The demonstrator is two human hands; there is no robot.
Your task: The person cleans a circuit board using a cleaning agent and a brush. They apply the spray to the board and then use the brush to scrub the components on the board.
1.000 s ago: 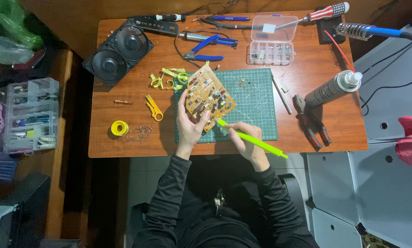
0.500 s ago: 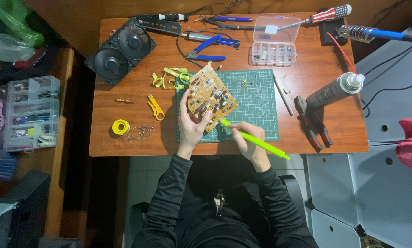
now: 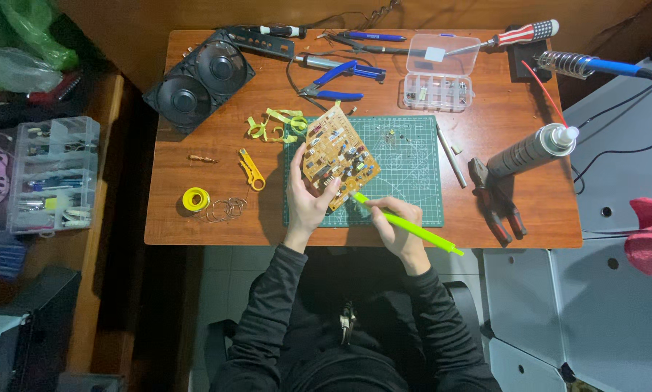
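Note:
My left hand (image 3: 306,205) grips a tan circuit board (image 3: 338,157) by its lower edge and holds it tilted above the green cutting mat (image 3: 413,163). My right hand (image 3: 396,227) is closed around a bright green stick-shaped tool (image 3: 410,224). The tool's tip touches the board's lower right edge, and its long end points down to the right past the table edge. Both hands sit near the front edge of the wooden table (image 3: 210,160).
On the table lie a black twin speaker (image 3: 199,78), blue pliers (image 3: 337,81), a clear parts box (image 3: 441,71), a striped screwdriver (image 3: 511,36), a grey spray can (image 3: 533,149), dark pliers (image 3: 496,199), yellow strips (image 3: 276,123), a yellow roll (image 3: 194,198). A drawer organiser (image 3: 50,174) stands left.
The board and both hands stay almost in place. The green tool's tip has shifted slightly along the board's lower edge.

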